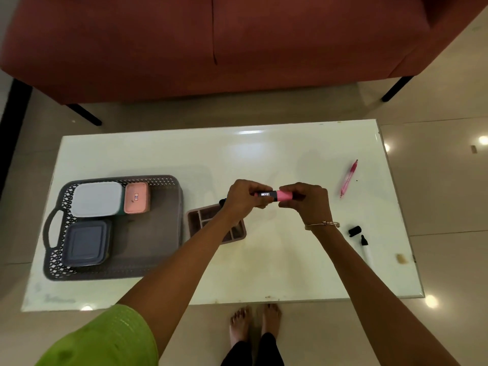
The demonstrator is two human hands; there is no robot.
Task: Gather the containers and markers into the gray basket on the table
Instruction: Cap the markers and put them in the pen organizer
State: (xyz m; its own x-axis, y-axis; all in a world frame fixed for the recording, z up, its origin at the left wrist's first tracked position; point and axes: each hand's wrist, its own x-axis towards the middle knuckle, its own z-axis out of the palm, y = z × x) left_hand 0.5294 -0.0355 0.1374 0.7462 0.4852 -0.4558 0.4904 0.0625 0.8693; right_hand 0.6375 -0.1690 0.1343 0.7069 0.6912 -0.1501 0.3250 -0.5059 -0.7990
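Over the middle of the white table (264, 273), both hands hold a pink highlighter (274, 196) level. My left hand (244, 198) grips its black labelled end and my right hand (306, 200) grips its pink end. The gray basket (163, 244) sits at the left with a white container (96, 198), a small pink container (136, 197) and a dark blue container (85, 243) inside. A pink pen (348, 178) lies at the right. An uncapped white marker (366, 248) and its black cap (354, 230) lie near the right edge.
A brown divided tray (211, 220) sits just right of the basket, partly under my left forearm, with a dark object (222, 201) behind it. A red sofa (211, 48) stands beyond the table. My bare feet (254, 326) are at the table's near edge.
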